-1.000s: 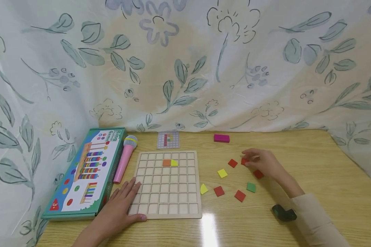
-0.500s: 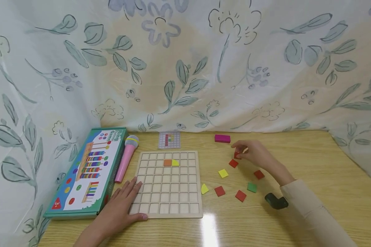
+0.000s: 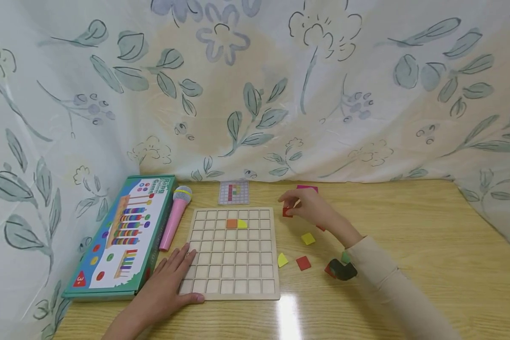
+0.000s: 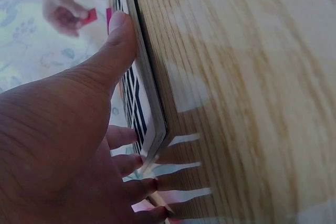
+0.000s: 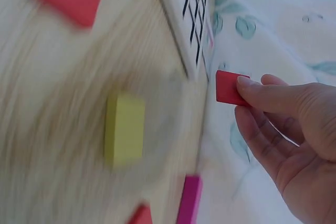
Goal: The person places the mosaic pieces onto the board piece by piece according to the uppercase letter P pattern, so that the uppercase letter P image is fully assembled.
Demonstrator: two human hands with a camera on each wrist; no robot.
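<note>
1. The right hand (image 3: pixel 309 207) pinches a flat red square tile (image 5: pixel 230 87) near the pale wooden grid board (image 3: pixel 229 259); gripping its edges lightly should help.
2. The left hand (image 3: pixel 166 275), fingers extended, touches the board's left side; gentle pressure should steady it.

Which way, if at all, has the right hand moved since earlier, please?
Yes: the right hand has moved left, closer to the wooden grid board.

My cameras show one board (image 3: pixel 227 258) with one orange piece (image 3: pixel 231 224), one yellow piece (image 3: pixel 242 224). Right of it: four reds (image 3: pixel 303 263), two yellows (image 3: pixel 308 238), one green (image 3: pixel 345 257), one pink block (image 3: pixel 308 188). Left: one box (image 3: pixel 121 236), one microphone (image 3: pixel 175 219). Behind: one card (image 3: pixel 233 192).
</note>
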